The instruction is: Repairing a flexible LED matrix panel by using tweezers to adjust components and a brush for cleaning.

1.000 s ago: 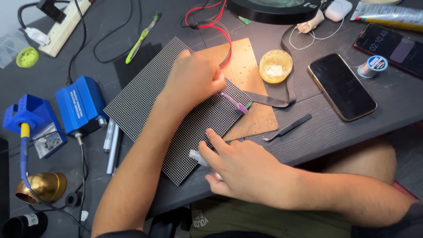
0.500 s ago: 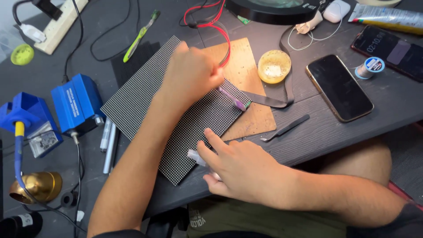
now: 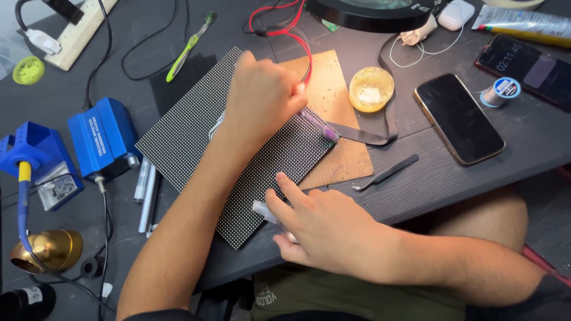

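A black dot-grid LED panel (image 3: 190, 137) lies at an angle on the dark table, its right corner over a cork mat (image 3: 333, 83). My left hand (image 3: 262, 101) is closed over the panel's upper right part, gripping a thin purple-tipped tool (image 3: 318, 126) whose tip touches the panel's right edge. My right hand (image 3: 321, 229) rests at the panel's near corner, index finger stretched onto the grid. It pinches a small clear piece (image 3: 262, 209) against the panel's edge.
Grey tweezers (image 3: 386, 172) lie right of the mat, beyond them a dark phone (image 3: 458, 119) and a second phone (image 3: 529, 68). A yellow dish (image 3: 371, 89), solder spool (image 3: 499, 92), red wires (image 3: 285, 30) and lamp (image 3: 375, 12) sit behind. A blue soldering station (image 3: 101, 137) and iron stand (image 3: 30, 154) are left.
Both hands keep nearly the same places on the panel. The view has drifted slightly, and my left hand has shifted a little toward the panel's right edge.
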